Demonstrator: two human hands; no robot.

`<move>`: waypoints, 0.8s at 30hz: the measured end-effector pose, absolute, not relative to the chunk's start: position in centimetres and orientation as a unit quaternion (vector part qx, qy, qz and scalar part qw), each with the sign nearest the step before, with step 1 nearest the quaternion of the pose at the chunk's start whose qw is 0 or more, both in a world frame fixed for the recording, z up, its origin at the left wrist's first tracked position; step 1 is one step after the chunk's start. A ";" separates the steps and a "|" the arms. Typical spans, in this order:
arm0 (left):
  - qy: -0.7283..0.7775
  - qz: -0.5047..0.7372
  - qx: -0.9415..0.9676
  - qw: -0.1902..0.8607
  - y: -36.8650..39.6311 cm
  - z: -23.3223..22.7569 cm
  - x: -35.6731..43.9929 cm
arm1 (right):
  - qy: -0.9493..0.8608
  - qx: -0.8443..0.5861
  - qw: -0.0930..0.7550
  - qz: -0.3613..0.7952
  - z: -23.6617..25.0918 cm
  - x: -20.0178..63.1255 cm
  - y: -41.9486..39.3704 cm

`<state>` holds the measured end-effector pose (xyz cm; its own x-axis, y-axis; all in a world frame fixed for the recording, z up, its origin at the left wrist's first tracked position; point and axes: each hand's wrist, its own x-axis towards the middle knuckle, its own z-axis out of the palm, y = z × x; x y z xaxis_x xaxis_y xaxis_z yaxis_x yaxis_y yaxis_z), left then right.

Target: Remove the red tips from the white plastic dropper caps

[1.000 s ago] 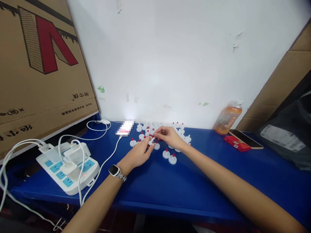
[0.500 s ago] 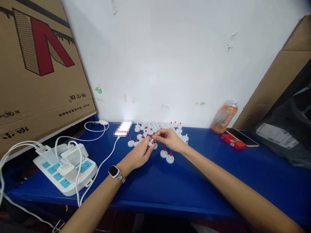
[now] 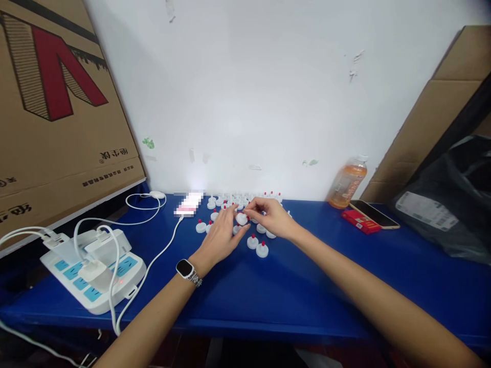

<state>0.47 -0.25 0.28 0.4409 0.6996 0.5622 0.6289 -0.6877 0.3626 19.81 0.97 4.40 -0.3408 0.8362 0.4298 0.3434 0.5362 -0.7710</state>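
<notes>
Many white round nozzle caps, several with small red tips, stand clustered on the blue table near the wall. Between my hands is one white nozzle cap [image 3: 241, 219], tilted. My right hand [image 3: 270, 217] pinches at this cap's red tip with thumb and forefinger. My left hand [image 3: 222, 230] lies beside it, fingers stretched and thumb apart, not closed round the cap; whether it touches is unclear. Two red-tipped caps, a nearer one [image 3: 262, 249] and its neighbour [image 3: 252, 241], stand in front of the cluster. My hands hide part of the cluster.
A white power strip [image 3: 92, 278] with plugs and cables lies at left, below a large cardboard box [image 3: 69, 128]. A charging cable runs to a blurred-out device [image 3: 188, 203]. At right are an orange drink bottle [image 3: 348, 183], a red packet [image 3: 360, 222], a phone [image 3: 374, 213] and a black bag [image 3: 448, 199].
My left fingers have loosened from a pinch and spread apart. The white cap between my hands now shows more fully, at my right fingertips. The view has shifted slightly to the right.
</notes>
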 end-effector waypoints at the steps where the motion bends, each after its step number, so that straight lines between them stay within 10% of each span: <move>1: 0.402 0.349 0.846 0.008 0.0 0.2 0.6 | -0.772 -0.402 0.420 0.258 4.2 20.3 1.2; 24: 0.431 0.291 0.853 -0.034 0.2 0.7 -2.6 | -0.831 -0.540 0.133 -0.013 4.8 17.8 11.4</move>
<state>-2.57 0.23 0.69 0.4587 0.7161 0.5261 0.7555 -0.6260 0.1934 17.84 11.39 4.77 -0.3811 0.8945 0.2339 0.9011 0.4160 -0.1225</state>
